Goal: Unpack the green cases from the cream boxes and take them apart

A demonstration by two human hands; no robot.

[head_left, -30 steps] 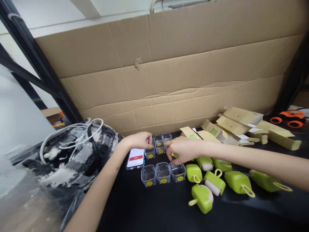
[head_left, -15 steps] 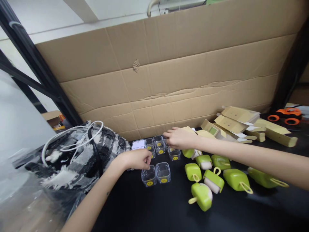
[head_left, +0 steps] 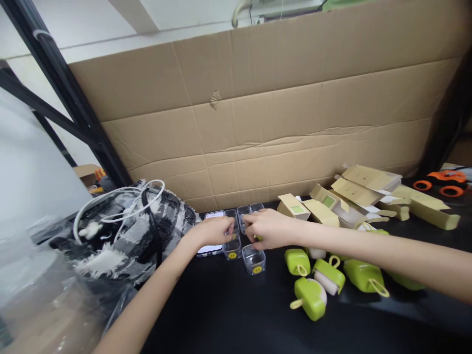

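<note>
My left hand (head_left: 213, 231) has its fingers curled down at the back rim of a small clear plastic container (head_left: 232, 250) with a round yellow sticker. Close to it, my right hand (head_left: 271, 228) reaches in from the right, fingers bent down in a pinch at the back rim of another clear container (head_left: 254, 260). The fingertips of both hands are partly hidden. Behind the hands stand more such containers (head_left: 242, 216), partly covered by my fingers. A phone (head_left: 209, 249) with a lit screen lies under my left wrist.
Several green-and-white cases with yellow loops (head_left: 310, 299) lie to the right. Opened small cardboard boxes (head_left: 320, 212) are heaped behind my right forearm, by an orange toy truck (head_left: 442, 182). A shaggy black-and-white bag (head_left: 125, 236) with a white cable sits left. Tall cardboard (head_left: 258, 113) closes the back.
One near container now stands further back, by the phone, below my left hand. My right hand has come forward from the back containers to the other near one. The view has shifted slightly.
</note>
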